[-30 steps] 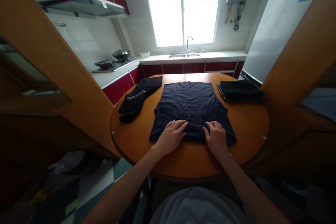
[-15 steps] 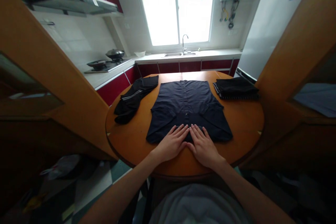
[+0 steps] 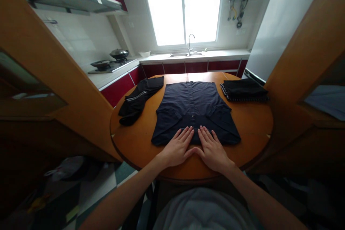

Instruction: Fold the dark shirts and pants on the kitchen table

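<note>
A dark navy button-front shirt (image 3: 191, 100) lies spread flat on the round wooden table (image 3: 134, 140), with a row of buttons down its middle. My left hand (image 3: 178, 147) rests flat on the shirt's near edge, fingers stretched forward. Beside it my right hand (image 3: 212, 149) lies flat on the same edge, fingers also straight. The two thumbs meet, and a gap shows between the index fingers. Neither hand grips the cloth.
At the table's left lies a black garment (image 3: 140, 99) with pale stripes. A folded stack of dark clothes (image 3: 244, 90) sits at the right. Beyond are a stove with pans (image 3: 119, 54), a sink tap (image 3: 190, 43) and a fridge (image 3: 277, 28).
My hands have moved slightly apart, the right one shifting to the right, so the gap between the fingers is wider. The thumbs still touch. The shirt lies as before.
</note>
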A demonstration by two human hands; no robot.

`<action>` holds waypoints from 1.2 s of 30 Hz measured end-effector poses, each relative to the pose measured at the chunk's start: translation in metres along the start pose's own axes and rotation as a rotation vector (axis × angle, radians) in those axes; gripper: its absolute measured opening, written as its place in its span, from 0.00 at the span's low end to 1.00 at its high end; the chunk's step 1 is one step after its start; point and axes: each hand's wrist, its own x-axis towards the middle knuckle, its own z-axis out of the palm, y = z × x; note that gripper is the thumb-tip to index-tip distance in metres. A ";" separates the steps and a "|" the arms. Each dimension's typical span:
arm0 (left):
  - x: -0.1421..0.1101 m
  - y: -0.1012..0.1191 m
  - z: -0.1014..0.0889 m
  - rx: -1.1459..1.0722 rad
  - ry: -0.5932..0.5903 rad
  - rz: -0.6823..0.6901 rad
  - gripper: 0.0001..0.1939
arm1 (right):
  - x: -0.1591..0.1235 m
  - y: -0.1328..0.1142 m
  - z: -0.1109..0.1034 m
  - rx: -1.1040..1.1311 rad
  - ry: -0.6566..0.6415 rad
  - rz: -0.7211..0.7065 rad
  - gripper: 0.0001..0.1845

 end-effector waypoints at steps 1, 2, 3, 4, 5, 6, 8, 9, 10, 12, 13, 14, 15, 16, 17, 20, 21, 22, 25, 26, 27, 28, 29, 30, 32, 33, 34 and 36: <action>-0.002 0.000 0.002 0.004 0.003 -0.017 0.39 | -0.001 0.002 0.000 -0.003 0.003 0.003 0.40; -0.004 0.000 0.003 0.006 0.006 -0.031 0.39 | -0.002 0.005 0.001 -0.004 0.009 0.003 0.39; -0.007 -0.001 0.004 0.007 0.012 -0.045 0.40 | -0.004 0.009 0.001 -0.006 0.015 0.002 0.38; -0.010 -0.002 0.005 0.007 0.018 -0.059 0.40 | -0.006 0.013 0.000 -0.008 0.020 0.002 0.38; -0.015 -0.004 0.005 0.010 0.024 -0.075 0.40 | -0.008 0.017 0.000 -0.011 0.025 0.004 0.38; -0.019 -0.006 0.004 0.014 0.028 -0.093 0.39 | -0.011 0.022 0.000 -0.014 0.029 0.009 0.38; -0.030 -0.010 0.003 0.026 0.029 -0.131 0.39 | -0.017 0.033 -0.002 -0.020 0.034 0.021 0.39; -0.036 -0.012 0.001 0.033 0.027 -0.149 0.39 | -0.020 0.038 -0.002 -0.021 0.034 0.024 0.39; -0.042 -0.014 0.000 0.038 0.024 -0.164 0.39 | -0.023 0.044 -0.003 -0.023 0.034 0.026 0.39; -0.053 -0.018 -0.003 0.046 0.019 -0.188 0.39 | -0.030 0.054 -0.003 -0.026 0.036 0.025 0.39; -0.057 -0.020 -0.004 0.049 0.019 -0.201 0.39 | -0.033 0.058 -0.003 -0.029 0.038 0.024 0.39; -0.062 -0.021 -0.005 0.053 0.019 -0.214 0.38 | -0.036 0.062 -0.003 -0.033 0.040 0.025 0.39; -0.067 -0.022 -0.005 0.056 0.019 -0.226 0.38 | -0.038 0.066 -0.003 -0.037 0.042 0.025 0.40; -0.071 -0.022 -0.006 0.061 0.019 -0.238 0.39 | -0.041 0.069 -0.004 -0.040 0.044 0.026 0.40; -0.075 -0.022 -0.005 0.067 0.018 -0.249 0.39 | -0.043 0.070 -0.004 -0.040 0.049 0.027 0.41; -0.085 -0.020 -0.004 0.095 0.035 -0.278 0.40 | -0.048 0.072 -0.007 -0.022 0.089 0.028 0.41; -0.087 -0.019 -0.004 0.108 0.056 -0.290 0.40 | -0.049 0.071 -0.008 -0.010 0.116 0.031 0.41; -0.089 -0.017 -0.004 0.123 0.084 -0.303 0.41 | -0.049 0.071 -0.009 0.003 0.149 0.037 0.40; -0.092 -0.010 -0.007 0.155 0.159 -0.319 0.42 | -0.049 0.067 -0.012 0.043 0.240 0.066 0.39; -0.091 -0.008 -0.008 0.158 0.169 -0.313 0.42 | -0.048 0.065 -0.012 0.055 0.257 0.072 0.39; -0.089 -0.006 -0.009 0.156 0.171 -0.300 0.42 | -0.047 0.062 -0.013 0.066 0.262 0.071 0.40; -0.087 -0.004 -0.010 0.148 0.166 -0.280 0.42 | -0.045 0.059 -0.013 0.074 0.257 0.064 0.40; -0.083 -0.002 -0.011 0.136 0.154 -0.256 0.41 | -0.042 0.055 -0.013 0.080 0.246 0.051 0.40; -0.078 -0.001 -0.011 0.123 0.139 -0.229 0.40 | -0.039 0.051 -0.013 0.083 0.229 0.029 0.40; -0.064 0.000 -0.011 0.097 0.118 -0.177 0.38 | -0.032 0.040 -0.013 0.083 0.187 -0.031 0.40; -0.056 0.000 -0.010 0.086 0.113 -0.154 0.36 | -0.027 0.034 -0.013 0.080 0.168 -0.065 0.40; -0.047 0.000 -0.009 0.075 0.109 -0.135 0.35 | -0.023 0.029 -0.013 0.078 0.152 -0.095 0.39; -0.031 -0.002 -0.006 0.047 0.093 -0.107 0.33 | -0.014 0.020 -0.012 0.077 0.118 -0.145 0.38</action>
